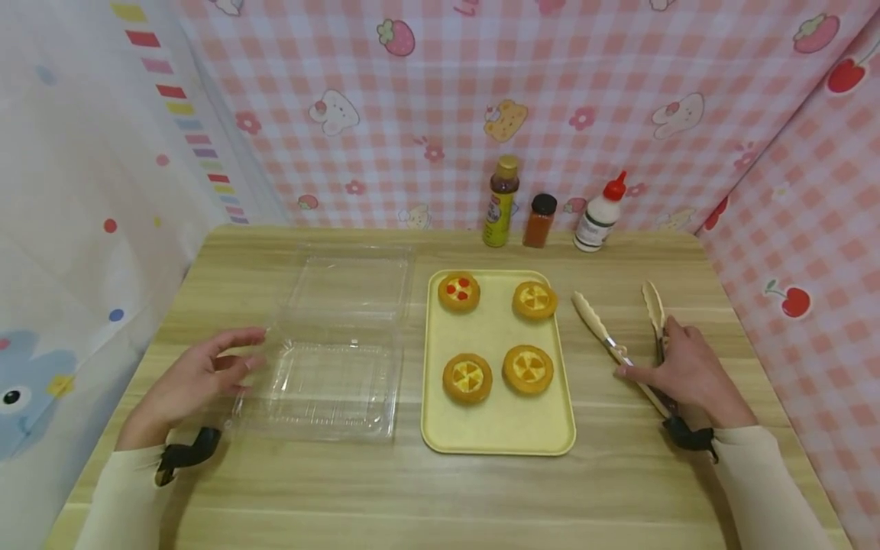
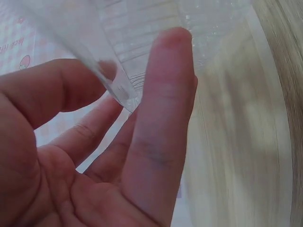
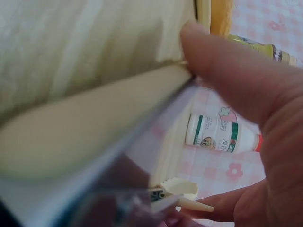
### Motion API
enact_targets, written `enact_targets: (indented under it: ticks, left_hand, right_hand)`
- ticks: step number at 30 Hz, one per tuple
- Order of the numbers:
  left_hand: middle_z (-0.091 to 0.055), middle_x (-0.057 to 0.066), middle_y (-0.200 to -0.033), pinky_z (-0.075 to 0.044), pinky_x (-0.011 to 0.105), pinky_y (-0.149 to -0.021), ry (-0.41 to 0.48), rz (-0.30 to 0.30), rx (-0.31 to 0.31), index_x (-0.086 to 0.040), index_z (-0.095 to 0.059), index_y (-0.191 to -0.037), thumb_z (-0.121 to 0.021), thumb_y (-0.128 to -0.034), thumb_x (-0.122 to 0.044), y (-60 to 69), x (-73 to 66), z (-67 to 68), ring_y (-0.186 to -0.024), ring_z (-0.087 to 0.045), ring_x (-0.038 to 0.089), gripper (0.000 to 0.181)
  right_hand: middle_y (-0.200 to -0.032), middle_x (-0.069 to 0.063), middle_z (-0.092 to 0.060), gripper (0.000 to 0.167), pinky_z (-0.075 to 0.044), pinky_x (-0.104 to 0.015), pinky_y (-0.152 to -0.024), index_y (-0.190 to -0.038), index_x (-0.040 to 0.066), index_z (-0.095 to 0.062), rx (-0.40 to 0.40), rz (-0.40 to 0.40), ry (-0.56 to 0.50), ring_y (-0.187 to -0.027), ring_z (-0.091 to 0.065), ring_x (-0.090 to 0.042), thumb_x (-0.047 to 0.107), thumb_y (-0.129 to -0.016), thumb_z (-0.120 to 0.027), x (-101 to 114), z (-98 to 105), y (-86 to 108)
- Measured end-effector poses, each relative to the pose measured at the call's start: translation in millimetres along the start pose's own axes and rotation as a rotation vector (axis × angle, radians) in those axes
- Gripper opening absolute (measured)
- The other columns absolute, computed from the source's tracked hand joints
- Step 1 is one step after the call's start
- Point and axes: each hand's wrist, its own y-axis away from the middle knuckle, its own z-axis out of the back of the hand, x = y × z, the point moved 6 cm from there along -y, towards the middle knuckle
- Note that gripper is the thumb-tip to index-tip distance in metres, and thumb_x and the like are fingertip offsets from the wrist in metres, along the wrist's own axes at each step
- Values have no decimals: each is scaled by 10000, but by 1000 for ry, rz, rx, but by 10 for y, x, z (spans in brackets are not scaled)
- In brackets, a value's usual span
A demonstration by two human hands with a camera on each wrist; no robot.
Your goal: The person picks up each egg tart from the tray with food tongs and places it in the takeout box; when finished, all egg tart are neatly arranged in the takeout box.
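At the left, my left hand (image 1: 199, 382) is beside the near-left part of an opened clear plastic container (image 1: 330, 382). In the left wrist view, the hand's (image 2: 109, 137) slightly bent fingers and thumb are spread around a corner of the container (image 2: 137, 42); firm contact cannot be made out. My right hand (image 1: 701, 374) holds metal tongs (image 1: 646, 386) with cream tips, thumb on one arm and fingers at the other, the tips apart. In the right wrist view, the thumb of the hand (image 3: 246, 85) lies against a cream tong arm (image 3: 94, 118).
A yellow tray (image 1: 498, 437) in the middle carries several small round tarts, one with red dots (image 1: 459, 292). Behind it stand a yellow-green bottle (image 1: 499, 206), a black-capped jar (image 1: 539, 221) and a white bottle with a red cap (image 1: 600, 218). Patterned cloths hang around the table.
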Motion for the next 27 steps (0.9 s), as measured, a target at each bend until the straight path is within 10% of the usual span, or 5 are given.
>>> enact_targets:
  ticks: [11,19,27]
  left_hand:
    - [-534,-129,-1474,-668,395,-805,60,-1,33,72,-407,-1555,-563,-1101,-89,18,25,-25,-1170,-685,-1,507]
    - [-495,72,-1560,-667,410,-809,65,41,20,44,-417,-1568,-573,-1097,-88,51,79,-2,-1174,-687,0,514]
    - [-523,-73,-1514,-667,426,-800,92,25,32,55,-396,-1572,-562,-1103,-93,9,62,-8,-1176,-688,3,520]
  right_hand:
    - [-1163,-381,-510,1231,-508,-616,-819,-1455,-216,-379,-43,-28,20,-1016,-547,-492,674,-761,-871,-65,38,29]
    - [-1156,-343,-562,1111,-484,-609,-811,-1522,-119,-395,-171,28,-39,-1027,-537,-472,523,-781,-918,-58,120,105]
    - [-1145,-243,-719,789,-498,-494,-760,-1341,32,-556,-225,19,-101,-1024,-648,-452,577,-852,-848,-79,170,175]
